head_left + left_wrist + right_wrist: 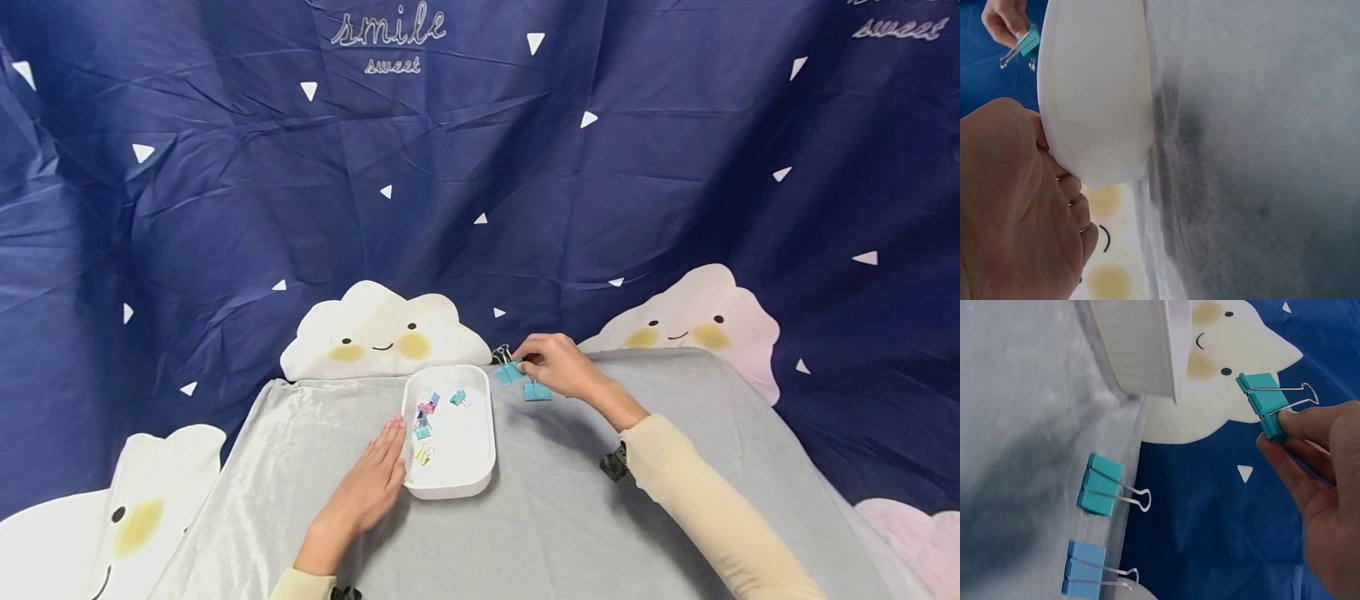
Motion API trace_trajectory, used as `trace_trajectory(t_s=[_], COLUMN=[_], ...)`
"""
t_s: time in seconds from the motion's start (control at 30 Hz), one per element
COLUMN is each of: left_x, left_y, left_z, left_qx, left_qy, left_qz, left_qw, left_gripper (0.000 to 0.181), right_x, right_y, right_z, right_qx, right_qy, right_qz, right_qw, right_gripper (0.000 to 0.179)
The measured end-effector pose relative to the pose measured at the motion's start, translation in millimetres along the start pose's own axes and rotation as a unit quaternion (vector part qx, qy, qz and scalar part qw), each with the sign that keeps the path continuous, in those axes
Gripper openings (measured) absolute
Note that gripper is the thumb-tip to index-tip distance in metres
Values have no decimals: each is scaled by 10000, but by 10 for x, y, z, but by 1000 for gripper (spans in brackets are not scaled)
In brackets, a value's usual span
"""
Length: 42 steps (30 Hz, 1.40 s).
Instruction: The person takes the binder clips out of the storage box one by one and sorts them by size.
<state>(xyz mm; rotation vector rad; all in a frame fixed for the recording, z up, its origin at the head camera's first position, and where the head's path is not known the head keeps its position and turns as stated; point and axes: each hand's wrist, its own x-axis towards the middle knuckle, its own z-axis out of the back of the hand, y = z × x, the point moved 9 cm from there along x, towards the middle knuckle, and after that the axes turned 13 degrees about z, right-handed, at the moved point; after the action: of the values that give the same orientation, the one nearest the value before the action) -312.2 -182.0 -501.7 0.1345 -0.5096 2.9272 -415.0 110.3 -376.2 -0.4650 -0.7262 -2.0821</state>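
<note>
My right hand [561, 367] pinches a teal binder clip [509, 372] between thumb and fingers. In the right wrist view this clip [1267, 400] is raised off the cloth, wire handles folded out. My left hand [369, 479] lies with fairly straight fingers against the left side of a white tray [456, 492]; the left wrist view shows its palm [1016, 206] by the tray's rim. On the cloth under the right hand lie another teal clip [1101, 484] and a blue clip [1084, 570]; the blue one is hidden in the head view.
Inside the tray are a teal clip [458, 398], a pink clip [427, 408], a yellow clip [423, 455] and several others at its left side. Grey cloth [570, 517] covers the table. A dark blue curtain [465, 150] with printed clouds hangs behind its far edge.
</note>
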Motion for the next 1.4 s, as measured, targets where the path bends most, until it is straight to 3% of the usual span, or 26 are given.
trace_trajectory(t_s=[0.73, 1.4], left_x=[3, 4], left_y=[3, 13], left_z=[8, -8], left_qx=[-45, -101], left_qy=[10, 72], left_qz=[-13, 36], left_qw=[10000, 9999], left_gripper=[58, 58], right_x=[-410, -720], right_y=[-284, -536], right_z=[383, 578], right_qx=[-168, -248], right_qy=[-333, -457], right_qz=[-348, -647], right_qw=[9987, 9965], right_gripper=[13, 13])
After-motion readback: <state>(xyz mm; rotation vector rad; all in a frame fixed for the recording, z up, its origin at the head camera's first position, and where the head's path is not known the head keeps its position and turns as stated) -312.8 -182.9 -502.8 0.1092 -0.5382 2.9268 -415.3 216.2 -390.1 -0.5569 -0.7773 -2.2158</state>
